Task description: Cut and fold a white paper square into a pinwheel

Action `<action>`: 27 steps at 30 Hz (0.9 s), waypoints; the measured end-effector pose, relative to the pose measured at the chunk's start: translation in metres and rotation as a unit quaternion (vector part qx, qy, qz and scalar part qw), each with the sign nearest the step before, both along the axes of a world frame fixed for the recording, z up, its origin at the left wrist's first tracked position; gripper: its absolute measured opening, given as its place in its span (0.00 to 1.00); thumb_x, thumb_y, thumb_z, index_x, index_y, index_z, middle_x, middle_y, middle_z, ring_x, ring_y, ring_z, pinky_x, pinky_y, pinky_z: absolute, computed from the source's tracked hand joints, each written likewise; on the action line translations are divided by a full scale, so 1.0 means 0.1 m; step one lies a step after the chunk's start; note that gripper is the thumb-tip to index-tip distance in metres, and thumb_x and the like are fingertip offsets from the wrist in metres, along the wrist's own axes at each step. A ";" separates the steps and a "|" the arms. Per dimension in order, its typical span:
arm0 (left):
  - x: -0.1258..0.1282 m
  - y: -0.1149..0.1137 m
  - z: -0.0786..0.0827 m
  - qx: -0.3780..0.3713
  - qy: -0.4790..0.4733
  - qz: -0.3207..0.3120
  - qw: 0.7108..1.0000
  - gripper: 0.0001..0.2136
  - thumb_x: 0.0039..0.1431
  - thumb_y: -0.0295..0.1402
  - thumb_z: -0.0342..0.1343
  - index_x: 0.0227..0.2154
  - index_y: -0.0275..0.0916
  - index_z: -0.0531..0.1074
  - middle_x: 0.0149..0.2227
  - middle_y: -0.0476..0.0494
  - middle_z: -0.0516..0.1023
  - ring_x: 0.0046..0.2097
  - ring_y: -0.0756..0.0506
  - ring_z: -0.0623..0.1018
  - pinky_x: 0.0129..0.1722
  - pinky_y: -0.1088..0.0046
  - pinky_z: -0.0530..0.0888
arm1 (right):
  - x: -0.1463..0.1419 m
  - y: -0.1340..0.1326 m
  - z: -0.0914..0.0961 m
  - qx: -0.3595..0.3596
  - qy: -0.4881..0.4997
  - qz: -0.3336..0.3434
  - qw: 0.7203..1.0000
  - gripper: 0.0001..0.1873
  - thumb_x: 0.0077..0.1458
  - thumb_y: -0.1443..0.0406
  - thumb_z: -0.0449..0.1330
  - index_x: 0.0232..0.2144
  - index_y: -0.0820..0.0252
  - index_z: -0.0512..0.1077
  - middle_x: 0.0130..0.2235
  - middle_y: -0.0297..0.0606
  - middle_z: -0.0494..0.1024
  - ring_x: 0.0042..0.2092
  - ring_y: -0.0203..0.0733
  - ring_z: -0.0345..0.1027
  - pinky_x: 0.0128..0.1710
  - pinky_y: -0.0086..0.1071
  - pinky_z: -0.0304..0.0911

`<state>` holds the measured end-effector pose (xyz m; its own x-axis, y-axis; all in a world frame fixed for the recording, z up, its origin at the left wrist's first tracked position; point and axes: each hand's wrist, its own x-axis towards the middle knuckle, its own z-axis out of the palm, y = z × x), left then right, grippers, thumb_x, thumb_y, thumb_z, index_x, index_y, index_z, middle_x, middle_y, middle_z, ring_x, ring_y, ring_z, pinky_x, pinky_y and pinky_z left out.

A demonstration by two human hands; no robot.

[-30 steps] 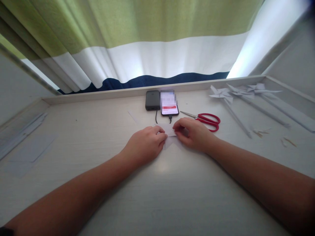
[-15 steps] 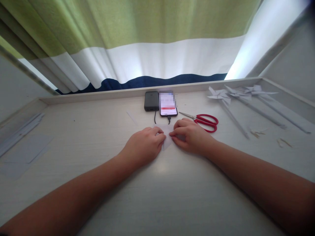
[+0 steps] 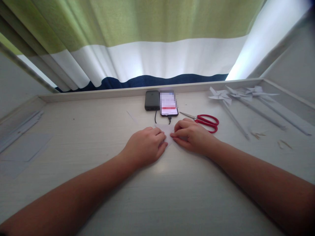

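A small piece of white paper lies on the table in front of me, partly covered by both hands. My left hand rests over its left side, fingers curled, thumb and fingertips pressing on the sheet. From the right, my right hand pinches the paper's edge between thumb and fingers. Just beyond the right hand lie red-handled scissors, their blades pointing left. The paper's outline is mostly hidden under the fingers.
Behind the paper are a dark power bank and a phone with a cable. Paper pinwheels on rolled sticks lie at the right, near small scraps. Loose paper sheets lie at the left. A raised rim borders the table.
My left thumb has shifted slightly right across the paper, and the visible part of the sheet has changed shape. The right hand keeps nearly the same place.
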<state>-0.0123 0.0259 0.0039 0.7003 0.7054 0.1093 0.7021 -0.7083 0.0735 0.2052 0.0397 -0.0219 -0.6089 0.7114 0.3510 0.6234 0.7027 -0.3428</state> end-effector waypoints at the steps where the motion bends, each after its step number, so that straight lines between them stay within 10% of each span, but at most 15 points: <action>1: 0.00 0.00 0.00 0.000 0.002 0.002 1.000 0.14 0.64 0.38 0.48 0.44 0.39 0.75 0.42 0.39 0.77 0.44 0.40 0.75 0.43 0.62 0.73 | 0.00 0.00 -0.01 0.001 0.000 0.000 1.000 0.08 0.57 0.66 0.59 0.34 0.58 0.80 0.34 0.41 0.75 0.38 0.43 0.66 0.39 0.37 0.64; 27: -0.01 0.00 -0.02 -0.009 0.011 0.010 1.000 0.13 0.64 0.40 0.49 0.45 0.43 0.74 0.47 0.44 0.74 0.45 0.41 0.74 0.44 0.62 0.73 | 0.04 -0.03 0.03 -0.044 0.010 -0.047 0.998 0.10 0.58 0.63 0.58 0.32 0.58 0.80 0.36 0.40 0.75 0.39 0.43 0.66 0.41 0.38 0.63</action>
